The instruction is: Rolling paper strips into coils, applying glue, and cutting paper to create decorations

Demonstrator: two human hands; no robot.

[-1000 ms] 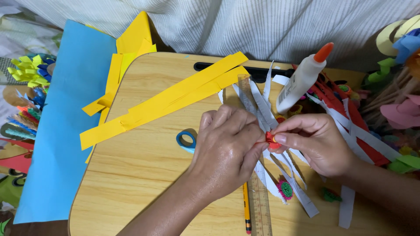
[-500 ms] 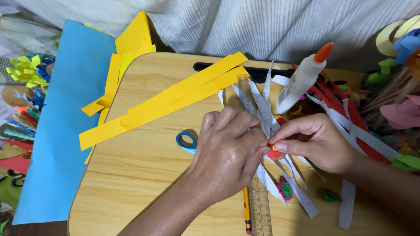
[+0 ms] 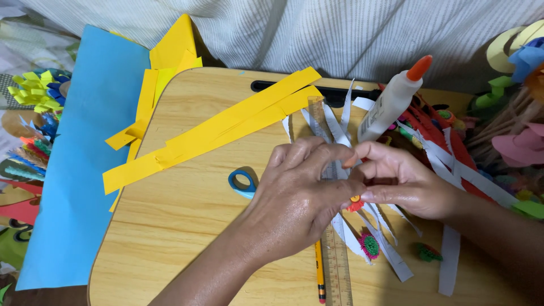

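A: Quick pass, big to small, everything placed off the wooden lap table [image 3: 187, 243]. Blue paper sheet [image 3: 79, 170] hangs off its left edge. Yellow paper strips [image 3: 226, 127] cross its upper middle. Glue bottle [image 3: 391, 102] stands tilted near its upper right, orange cap up.

B: Hands?

A: Left hand [image 3: 294, 198] sits over the table's centre right, fingers curled, pinching. Right hand [image 3: 405, 184] meets it from the right, thumb and forefinger closed on the same spot. Between them: a small red-and-orange paper flower [image 3: 355, 203], held just above the pale grey paper strips [image 3: 345, 122] fanned out on the table there.

B: Step?

A: My read is fixing the little flower where the strips cross, pressing or pinching it in place. Next move likely calls for steady fingertip pressure and keeping the fan from shifting. A judgement only; I can't tell if there's glue under it.

B: Small stuff?

A: Clear ruler [image 3: 338, 266] and pencil [image 3: 320, 272] run towards the table's near edge, under the hands. Blue scissor handle [image 3: 242, 183] pokes out left of the left hand. Pink-and-green paper flower [image 3: 369, 245] lies on the strips nearer the front edge.

B: Versus a second ago?

A: Left fingers have spread forward over the strips, the right hand has lifted slightly, and the flower shows lower, under the fingertips. Everything else is unmoved.
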